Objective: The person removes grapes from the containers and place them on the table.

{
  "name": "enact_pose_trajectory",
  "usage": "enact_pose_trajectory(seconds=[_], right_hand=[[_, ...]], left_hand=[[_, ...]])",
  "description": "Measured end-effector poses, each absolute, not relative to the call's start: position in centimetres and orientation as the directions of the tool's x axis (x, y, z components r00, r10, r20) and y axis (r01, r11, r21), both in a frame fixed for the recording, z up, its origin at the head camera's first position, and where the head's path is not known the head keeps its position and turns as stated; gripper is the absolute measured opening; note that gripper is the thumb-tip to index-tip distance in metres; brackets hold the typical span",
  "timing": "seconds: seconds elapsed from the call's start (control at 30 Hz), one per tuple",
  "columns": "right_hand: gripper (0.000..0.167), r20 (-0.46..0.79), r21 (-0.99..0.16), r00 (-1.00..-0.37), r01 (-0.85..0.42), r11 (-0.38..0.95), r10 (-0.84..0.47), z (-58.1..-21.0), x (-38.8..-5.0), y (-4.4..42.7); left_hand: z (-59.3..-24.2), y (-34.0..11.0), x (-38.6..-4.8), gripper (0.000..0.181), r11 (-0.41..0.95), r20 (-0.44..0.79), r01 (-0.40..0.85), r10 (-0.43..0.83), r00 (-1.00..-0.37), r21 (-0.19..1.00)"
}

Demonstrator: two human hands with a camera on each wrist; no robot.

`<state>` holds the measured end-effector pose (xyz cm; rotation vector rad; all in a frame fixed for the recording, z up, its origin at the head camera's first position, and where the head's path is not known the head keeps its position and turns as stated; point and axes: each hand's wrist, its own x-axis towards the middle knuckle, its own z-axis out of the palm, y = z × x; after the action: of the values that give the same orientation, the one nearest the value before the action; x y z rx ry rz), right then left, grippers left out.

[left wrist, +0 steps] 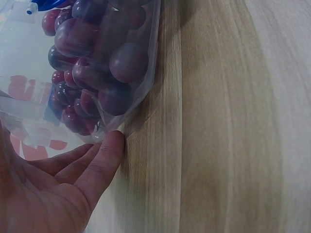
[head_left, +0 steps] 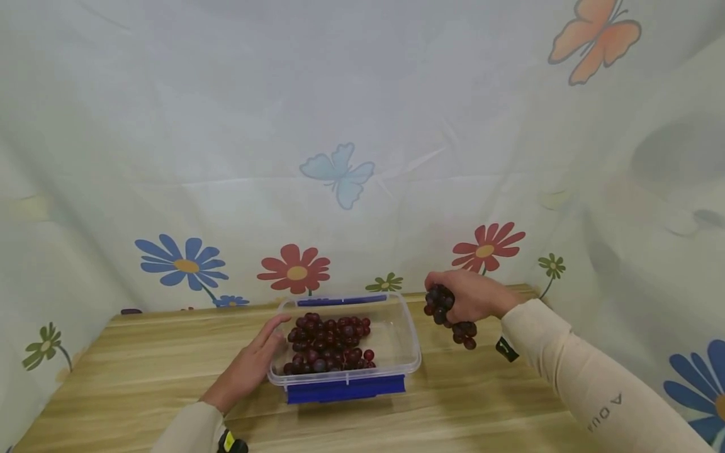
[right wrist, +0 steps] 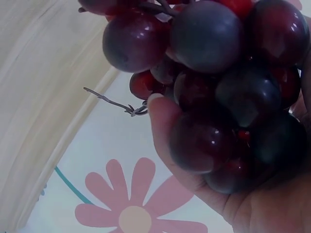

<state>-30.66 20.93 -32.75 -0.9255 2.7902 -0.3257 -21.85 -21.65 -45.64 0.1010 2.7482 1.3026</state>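
On the wood-grained bench point(head_left: 470, 396) stands a clear plastic container point(head_left: 418, 355) with a blue flap point(head_left: 347, 390) along its near side and another blue strip point(head_left: 342, 301) along its far side. Dark red grapes point(head_left: 325, 343) lie inside it, heaped toward the left and middle, with bare container floor showing at the right.

At the container's left side is the left hand point(head_left: 249, 365), its fingers extended and loosely spread rather than curled, touching the outside of the clear wall. The left wrist view shows one fingertip point(left wrist: 114, 141) against the lower corner, with grapes visible through the plastic just beyond it.

To the right of the container, well apart from the left hand, the right hand point(head_left: 467, 296) is closed around a dark bunch point(head_left: 440, 305). Part of this bunch bulges out past the fingers, and more of it hangs below the palm. The right wrist view shows a digit curled against its side, with a thin bare stem point(right wrist: 109, 101) poking out near the nail. Whether the lowest grapes of the bunch touch the bench cannot be told.
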Motion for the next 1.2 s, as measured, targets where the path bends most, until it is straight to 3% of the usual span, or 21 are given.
enact_pose_trajectory(seconds=[0.83, 1.2], right_hand=[[0.05, -0.125, -0.293, -0.819, -0.509, 0.809, -0.561, -34.0, -31.0, 20.7], [0.051, -0.087, -0.272, -0.799, -0.556, 0.786, -0.595, -34.4, -31.0, 21.0]], left_hand=[[-45.6, -21.7, -21.8, 0.059, 0.617, -0.047, 0.024, 0.099, -0.994, 0.786], [-45.6, -21.7, -21.8, 0.06, 0.621, -0.047, 0.025, 0.1, -0.994, 0.784]])
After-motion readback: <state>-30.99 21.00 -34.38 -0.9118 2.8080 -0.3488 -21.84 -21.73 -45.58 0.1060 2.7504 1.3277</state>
